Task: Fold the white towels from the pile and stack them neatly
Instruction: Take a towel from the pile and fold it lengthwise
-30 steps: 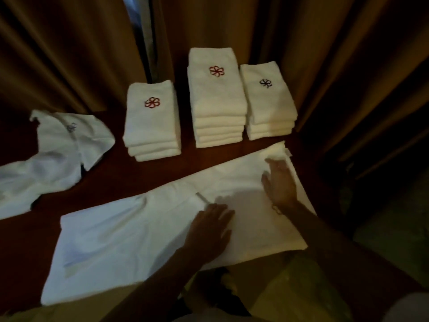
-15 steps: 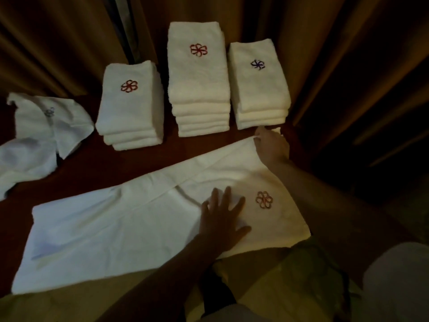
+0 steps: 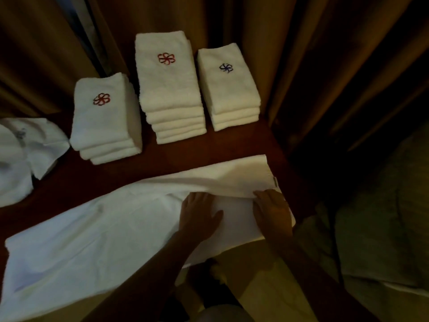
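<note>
So the long white terry towel [image 3: 97, 233] is spread flat along the near edge of the dark reddish-brown wooden table [image 3: 97, 182], far edge folded over at its right end. Left hand [image 3: 199, 214] lies flat on it, fingers straight; right hand [image 3: 272, 209] grips the folded edge just beside it. Three stacks of folded white towels [image 3: 170, 89] sit behind, crumpled white towels [image 3: 27, 154] far left, brown curtains [image 3: 301, 54] all around.

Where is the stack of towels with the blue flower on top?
The blue-flower stack stands at the far right of the table, right of the tallest stack and beside the curtain.
</note>
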The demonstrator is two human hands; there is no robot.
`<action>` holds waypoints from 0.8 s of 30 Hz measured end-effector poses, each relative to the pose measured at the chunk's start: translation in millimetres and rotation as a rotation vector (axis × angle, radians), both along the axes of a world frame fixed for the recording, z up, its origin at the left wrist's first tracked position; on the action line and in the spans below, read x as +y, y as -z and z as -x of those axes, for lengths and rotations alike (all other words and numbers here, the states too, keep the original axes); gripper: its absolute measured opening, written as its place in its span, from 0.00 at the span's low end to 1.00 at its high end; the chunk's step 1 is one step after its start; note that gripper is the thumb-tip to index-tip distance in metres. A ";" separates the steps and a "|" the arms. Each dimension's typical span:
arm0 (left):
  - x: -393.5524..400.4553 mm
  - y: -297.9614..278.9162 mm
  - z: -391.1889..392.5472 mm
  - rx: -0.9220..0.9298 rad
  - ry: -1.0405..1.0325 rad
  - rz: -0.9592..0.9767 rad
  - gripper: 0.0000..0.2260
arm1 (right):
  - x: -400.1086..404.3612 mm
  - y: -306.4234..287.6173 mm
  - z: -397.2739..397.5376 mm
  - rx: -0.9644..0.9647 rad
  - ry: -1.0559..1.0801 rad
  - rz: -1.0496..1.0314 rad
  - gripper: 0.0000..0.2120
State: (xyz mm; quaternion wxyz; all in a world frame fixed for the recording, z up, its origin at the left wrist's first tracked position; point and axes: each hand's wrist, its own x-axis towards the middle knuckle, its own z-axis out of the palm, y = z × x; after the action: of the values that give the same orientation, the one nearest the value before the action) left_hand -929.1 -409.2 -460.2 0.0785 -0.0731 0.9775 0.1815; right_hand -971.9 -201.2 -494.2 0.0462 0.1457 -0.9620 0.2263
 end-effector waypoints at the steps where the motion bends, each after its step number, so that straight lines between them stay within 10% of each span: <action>1: -0.2 2.1 -3.9 0.033 -0.056 -0.033 0.31 | -1.5 0.5 -1.5 -0.006 0.031 0.038 0.19; 4: 2.5 4.7 -10.5 0.112 -0.342 -0.249 0.25 | -9.9 -8.6 -2.7 -0.042 0.169 0.281 0.15; 9: -15.5 -11.3 14.1 0.040 -1.172 -1.489 0.14 | -12.1 -18.5 3.5 -0.217 0.463 0.576 0.10; 11: -27.8 -9.0 20.1 0.035 -1.269 -1.714 0.16 | -9.3 -20.5 3.3 -0.215 0.490 0.588 0.10; 24: -45.5 -9.3 -21.5 0.322 -1.630 -1.490 0.16 | -6.5 -27.0 2.3 -0.188 0.581 0.591 0.07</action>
State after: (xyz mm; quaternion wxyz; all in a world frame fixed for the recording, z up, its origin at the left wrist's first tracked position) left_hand -907.6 -454.7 -450.8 -0.1674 -0.6028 0.2831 0.7269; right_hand -974.2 -207.7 -467.2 0.0600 -0.1723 -0.8568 0.4822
